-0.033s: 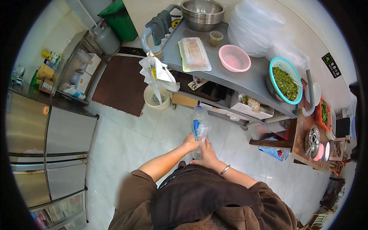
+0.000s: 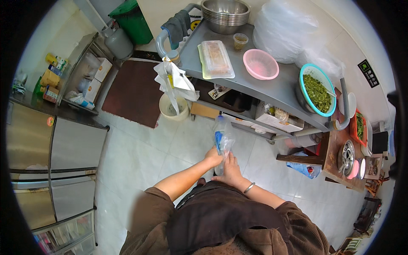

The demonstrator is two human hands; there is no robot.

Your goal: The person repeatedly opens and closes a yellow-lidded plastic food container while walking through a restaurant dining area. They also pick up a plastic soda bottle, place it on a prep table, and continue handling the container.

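Observation:
In front of my waist, my left hand (image 2: pixel 213 157) is closed round a clear plastic bottle (image 2: pixel 220 124) with a blue cap and a blue label. Crumpled clear plastic film (image 2: pixel 228 139), which looks like a thin bag, lies along the bottle's right side. My right hand (image 2: pixel 231 172), with a silver bangle at the wrist, grips the lower part of this film beside the bottle. Its fingers point away from me and its thumb lies nearer my body. Both hands nearly touch. The bottle's lower end is mostly hidden between them.
Ahead stands a grey metal cart (image 2: pixel 263 80) bearing steel bowls (image 2: pixel 225 15), a pink basin (image 2: pixel 261 64), a lidded clear box (image 2: pixel 216 59) and a blue-rimmed colander (image 2: pixel 330 106) of chopped greens. A whitish bucket (image 2: pixel 174 109) stands by the cart. Steel cabinets (image 2: pixel 78 144) line the left.

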